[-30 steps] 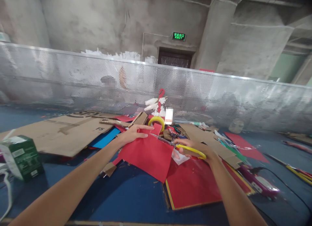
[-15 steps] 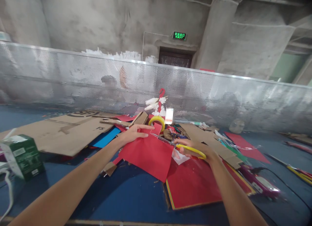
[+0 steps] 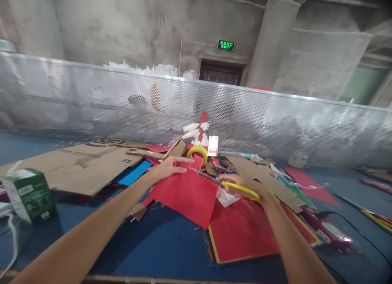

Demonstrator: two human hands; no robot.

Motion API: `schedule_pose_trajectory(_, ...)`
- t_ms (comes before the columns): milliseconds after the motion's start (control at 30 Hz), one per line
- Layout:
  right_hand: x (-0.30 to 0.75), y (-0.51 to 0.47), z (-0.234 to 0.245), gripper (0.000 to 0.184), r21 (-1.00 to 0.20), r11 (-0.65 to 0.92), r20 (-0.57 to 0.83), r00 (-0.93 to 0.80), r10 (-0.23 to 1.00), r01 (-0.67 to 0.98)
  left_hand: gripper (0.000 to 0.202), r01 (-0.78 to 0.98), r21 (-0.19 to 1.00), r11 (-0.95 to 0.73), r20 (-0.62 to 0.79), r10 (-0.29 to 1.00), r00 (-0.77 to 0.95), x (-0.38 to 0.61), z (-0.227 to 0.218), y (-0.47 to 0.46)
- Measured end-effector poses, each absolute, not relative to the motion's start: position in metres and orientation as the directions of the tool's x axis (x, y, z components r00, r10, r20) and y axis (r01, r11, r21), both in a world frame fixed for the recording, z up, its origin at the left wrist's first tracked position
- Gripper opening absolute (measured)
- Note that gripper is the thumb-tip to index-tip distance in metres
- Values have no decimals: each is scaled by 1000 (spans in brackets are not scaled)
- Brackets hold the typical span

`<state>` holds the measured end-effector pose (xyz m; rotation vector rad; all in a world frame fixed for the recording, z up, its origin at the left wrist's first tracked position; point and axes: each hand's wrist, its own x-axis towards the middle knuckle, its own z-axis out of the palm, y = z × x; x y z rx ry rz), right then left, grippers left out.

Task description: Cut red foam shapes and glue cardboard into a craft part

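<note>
A sheet of red paper point(image 3: 186, 200) is held up at its top edge by my left hand point(image 3: 168, 169). My thumb and forefinger point right across it, closed on the sheet. My right hand point(image 3: 240, 181) grips scissors with yellow handles point(image 3: 229, 184). Their blades point left, with the tips at the upper part of the red sheet, close to my left fingertips. From this angle I cannot tell how far the blades are apart. A narrower red strip stands up from the top of the sheet, in front of a yellow tape roll point(image 3: 189, 151).
A stack of coloured paper point(image 3: 245, 237) with red on top lies under my right forearm. Flattened cardboard point(image 3: 101, 169) and a green box point(image 3: 33, 198) are on the left. On the right lie a purple power strip point(image 3: 329, 231) and more scissors point(image 3: 375, 218). A perforated metal screen point(image 3: 107, 96) stands behind.
</note>
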<state>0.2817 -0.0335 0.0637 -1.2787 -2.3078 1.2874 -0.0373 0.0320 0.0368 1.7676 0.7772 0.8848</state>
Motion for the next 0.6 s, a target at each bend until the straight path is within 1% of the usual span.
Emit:
schedule_pose_trajectory(100, 284, -31, 61, 77, -778, 209, -229, -577, 784, 593, 45, 114, 945, -307, 204, 824, 528, -37, 38, 31)
schedule_pose_trajectory(333, 282, -29, 59, 70, -791, 204, -219, -578, 786, 577, 46, 102, 942, -319, 217, 813, 540, -38, 38, 32)
schedule_pose_trajectory(500, 286, -26, 54, 74, -802, 191, -219, -575, 788, 566, 44, 100, 941, -325, 224, 814, 535, -38, 36, 32)
schedule_pose_trajectory(600, 288, -23, 51, 70, -804, 171, -221, -553, 803, 569, 45, 100, 944, -314, 215, 817, 535, -38, 36, 32)
